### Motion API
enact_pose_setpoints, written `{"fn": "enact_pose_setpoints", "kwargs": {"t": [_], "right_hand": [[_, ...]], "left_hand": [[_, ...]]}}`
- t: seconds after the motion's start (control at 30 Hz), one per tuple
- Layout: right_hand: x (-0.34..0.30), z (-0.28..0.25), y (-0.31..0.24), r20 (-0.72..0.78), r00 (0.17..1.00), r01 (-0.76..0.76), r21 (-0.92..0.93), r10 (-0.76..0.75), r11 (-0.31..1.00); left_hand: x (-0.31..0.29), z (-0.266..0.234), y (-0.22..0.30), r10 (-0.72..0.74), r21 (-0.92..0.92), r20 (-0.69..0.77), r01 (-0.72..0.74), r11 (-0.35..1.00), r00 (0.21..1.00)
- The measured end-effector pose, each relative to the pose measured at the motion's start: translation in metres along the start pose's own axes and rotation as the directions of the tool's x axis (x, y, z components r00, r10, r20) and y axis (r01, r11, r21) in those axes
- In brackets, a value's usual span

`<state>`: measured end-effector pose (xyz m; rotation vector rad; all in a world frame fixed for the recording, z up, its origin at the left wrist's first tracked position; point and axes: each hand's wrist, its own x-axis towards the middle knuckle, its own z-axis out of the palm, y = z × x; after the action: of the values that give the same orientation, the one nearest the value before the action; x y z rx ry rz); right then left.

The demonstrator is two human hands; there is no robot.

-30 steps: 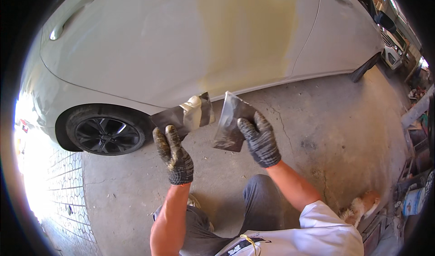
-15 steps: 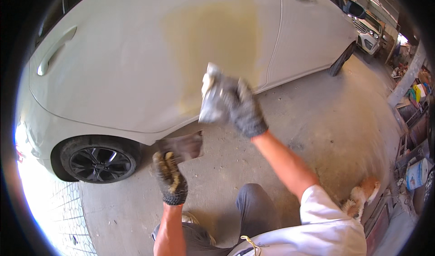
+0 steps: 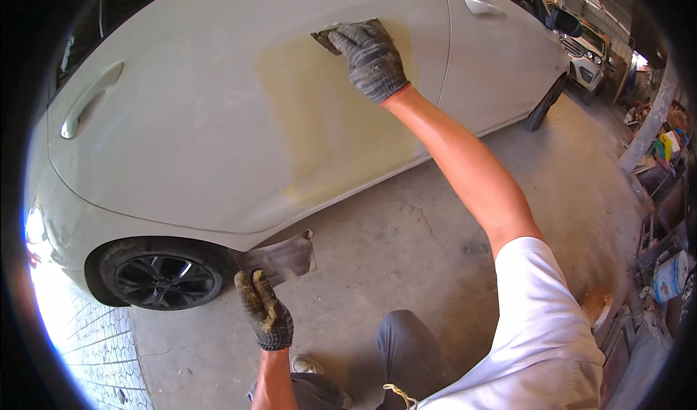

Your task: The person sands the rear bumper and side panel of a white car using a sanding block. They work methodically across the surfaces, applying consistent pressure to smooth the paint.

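Note:
In a grey knitted glove, my right hand (image 3: 375, 62) is closed on a thin dark putty spreader (image 3: 324, 38). The spreader lies against the pale car door (image 3: 196, 112), at the upper edge of a yellowish filler patch (image 3: 319, 112). My palm hides much of the blade. Down at the left, near the rear wheel, my left hand (image 3: 266, 314) grips a flat, greyish rectangular plate (image 3: 287, 257) by its near edge. That glove has yellowish filler smeared on its fingers.
The car's rear wheel (image 3: 168, 278) stands at the left, with a door handle (image 3: 93, 98) above it. My bent knee (image 3: 410, 337) is below. At the right are an orange-and-white animal (image 3: 597, 305), a white-and-blue bucket (image 3: 669, 276), a leaning post (image 3: 650, 123) and clutter.
My right hand has moved up and away from me, bringing the spreader from open air onto the door. My left hand with the plate has dropped slightly down and left.

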<state>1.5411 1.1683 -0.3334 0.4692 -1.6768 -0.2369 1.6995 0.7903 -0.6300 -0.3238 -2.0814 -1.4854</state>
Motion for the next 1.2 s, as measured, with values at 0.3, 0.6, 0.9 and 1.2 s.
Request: {"fn": "enact_pose_setpoints", "kwargs": {"t": [0.3, 0.6, 0.9, 1.2], "right_hand": [[0.012, -0.021, 0.016, -0.045, 0.999, 0.018, -0.017, -0.018, 1.0], [-0.019, -0.01, 0.004, 0.009, 0.992, 0.127, 0.052, -0.128, 0.991], [-0.13, 0.002, -0.027, 0.179, 0.984, -0.012, -0.009, 0.013, 1.0], [-0.222, 0.026, -0.063, 0.217, 0.97, -0.119, 0.01, 0.114, 0.993]], "left_hand": [[-0.006, 0.001, -0.013, 0.052, 0.009, -0.052, -0.051, 0.999, 0.997], [-0.002, -0.01, -0.017, 0.436, 0.348, 0.055, -0.427, 0.835, 0.898], [0.0, -0.024, 0.008, 0.006, 0.031, -0.015, -0.006, 1.0, 1.0], [-0.015, -0.069, 0.021, -0.092, -0.033, -0.069, 0.09, 0.995, 0.993]]}}
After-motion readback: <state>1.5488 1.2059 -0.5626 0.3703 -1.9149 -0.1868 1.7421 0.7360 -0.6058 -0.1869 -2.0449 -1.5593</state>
